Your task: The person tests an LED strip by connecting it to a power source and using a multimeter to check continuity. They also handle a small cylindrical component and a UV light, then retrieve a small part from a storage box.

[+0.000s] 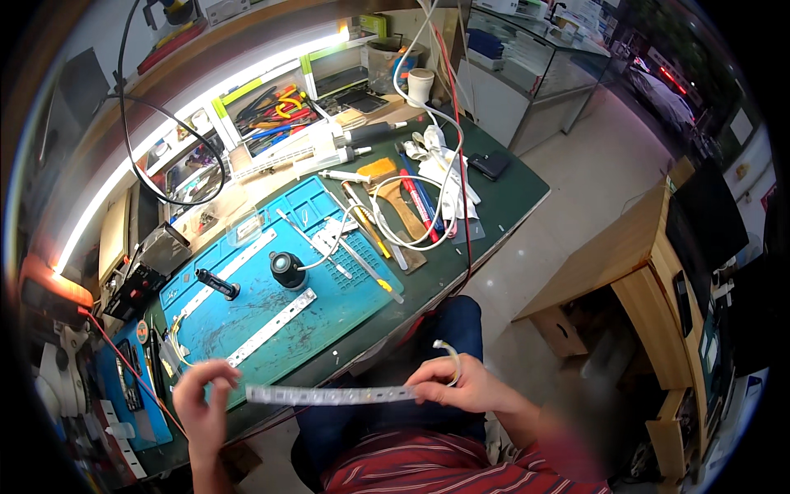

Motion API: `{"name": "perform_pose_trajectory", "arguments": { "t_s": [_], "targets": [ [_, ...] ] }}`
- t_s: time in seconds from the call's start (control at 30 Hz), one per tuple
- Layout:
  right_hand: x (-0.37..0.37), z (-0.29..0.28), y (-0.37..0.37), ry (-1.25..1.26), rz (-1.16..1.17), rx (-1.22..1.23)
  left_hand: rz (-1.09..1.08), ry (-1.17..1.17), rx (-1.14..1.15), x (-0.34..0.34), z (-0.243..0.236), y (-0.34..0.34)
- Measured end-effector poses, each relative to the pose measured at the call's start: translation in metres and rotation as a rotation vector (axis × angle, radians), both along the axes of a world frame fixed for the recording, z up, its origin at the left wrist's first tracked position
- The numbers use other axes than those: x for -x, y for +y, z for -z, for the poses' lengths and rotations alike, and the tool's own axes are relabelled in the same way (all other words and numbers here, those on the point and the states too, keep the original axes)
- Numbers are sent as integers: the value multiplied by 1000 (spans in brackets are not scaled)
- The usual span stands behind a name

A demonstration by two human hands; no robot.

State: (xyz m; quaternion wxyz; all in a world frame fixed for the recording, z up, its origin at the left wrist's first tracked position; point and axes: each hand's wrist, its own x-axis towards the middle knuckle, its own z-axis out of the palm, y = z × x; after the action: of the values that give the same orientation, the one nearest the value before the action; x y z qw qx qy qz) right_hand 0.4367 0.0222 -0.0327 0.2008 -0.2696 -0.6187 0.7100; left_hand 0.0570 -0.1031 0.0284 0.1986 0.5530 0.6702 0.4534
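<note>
Between thumb and fingers, my right hand (461, 384) pinches one end of a white LED strip (329, 396), which stretches leftward over my lap. A short cable with a small white plug (439, 343) curls up from the held end. My left hand (206, 395) is just beyond the strip's other end, fingers curved and apart, with a small gap to it. On the blue work mat (346, 321) lies another LED strip (271, 328), with a third strip (230, 272) farther back. A dark round-topped device with a white cable (287, 270) and a small black cylindrical tool (217, 284) stand between them.
An orange multimeter (56, 281) and a black boxy device (146, 272) stand at the left. Pliers (288, 105) fill a rear bin. Markers (418, 202), a brush (395, 193) and tissues (453, 173) lie at the right. A wooden desk (613, 247) stands across the floor.
</note>
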Motion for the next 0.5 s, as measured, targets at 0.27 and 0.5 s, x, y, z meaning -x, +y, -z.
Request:
{"name": "perform_pose_trajectory", "arguments": {
  "t_s": [0.27, 0.5],
  "targets": [
    [-30, 27, 2, 452, 407, 264, 122, 637, 97, -22, -5, 35],
    [-43, 23, 20, 528, 642, 124, 118, 660, 98, -16, 3, 31]
  ]
}}
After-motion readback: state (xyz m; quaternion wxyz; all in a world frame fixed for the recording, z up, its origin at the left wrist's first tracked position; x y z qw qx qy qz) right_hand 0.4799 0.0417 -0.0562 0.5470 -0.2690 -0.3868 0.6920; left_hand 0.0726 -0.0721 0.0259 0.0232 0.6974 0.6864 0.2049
